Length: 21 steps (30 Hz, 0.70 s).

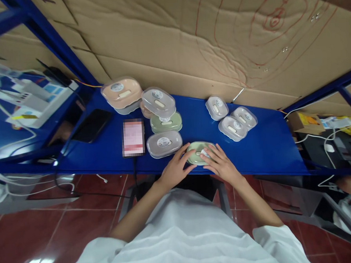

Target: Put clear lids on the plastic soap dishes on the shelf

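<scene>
Here both hands bracketed a green soap box (197, 152) on the blue shelf (267, 150), apparently to steady it. The left hand (175, 170) had fingers spread along its rim. The right hand (221, 164) laid spread fingers on its lid.

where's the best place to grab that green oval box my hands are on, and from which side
Probably by its two long-axis ends, one hand from each side. The green box lies flat near the front edge of the blue table, with its length running left to right. The left hand and right hand already flank it, fingers on its lid. The grey box crowds the left end.
</scene>
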Tool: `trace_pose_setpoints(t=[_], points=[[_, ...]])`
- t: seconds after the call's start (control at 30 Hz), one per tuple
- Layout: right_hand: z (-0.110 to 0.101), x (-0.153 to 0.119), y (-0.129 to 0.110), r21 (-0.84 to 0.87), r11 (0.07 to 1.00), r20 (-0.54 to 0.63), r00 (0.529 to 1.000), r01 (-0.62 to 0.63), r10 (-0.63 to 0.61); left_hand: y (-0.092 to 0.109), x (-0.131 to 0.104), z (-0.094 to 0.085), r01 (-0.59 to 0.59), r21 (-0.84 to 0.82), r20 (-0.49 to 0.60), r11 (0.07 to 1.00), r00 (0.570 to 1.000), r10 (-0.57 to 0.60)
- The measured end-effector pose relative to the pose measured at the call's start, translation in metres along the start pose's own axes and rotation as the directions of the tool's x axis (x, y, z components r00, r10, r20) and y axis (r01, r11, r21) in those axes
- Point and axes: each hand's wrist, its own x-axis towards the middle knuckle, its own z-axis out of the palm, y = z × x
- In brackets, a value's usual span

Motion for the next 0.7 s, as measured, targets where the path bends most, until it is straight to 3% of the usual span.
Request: trace_pose_setpoints(t=[0.2,0.3,0.5,0.7], points=[[-0.016,0.012,-0.007,0.033,0.999,0.079,0.997,0.001,-0.004,-0.007,0.000,0.004,0.040,-0.056,-0.014,0.998,0.999,-0.041],[-0.014,0.013,-0.008,0.032,0.999,0.108,0.994,0.018,-0.021,-0.007,-0.001,0.005,0.049,-0.026,-0.001,0.998,0.999,-0.049],[0.011,-0.003,-0.002,0.018,1.000,-0.043,0.999,0.010,-0.009,-0.002,-0.002,0.004,0.040,0.018,0.034,0.999,0.999,-0.041],[0.013,-0.009,-0.002,0.125,0.990,-0.097,0.993,-0.058,0.071,-0.001,0.000,0.002,0.024,0.017,0.049,1.000,0.999,-0.025]])
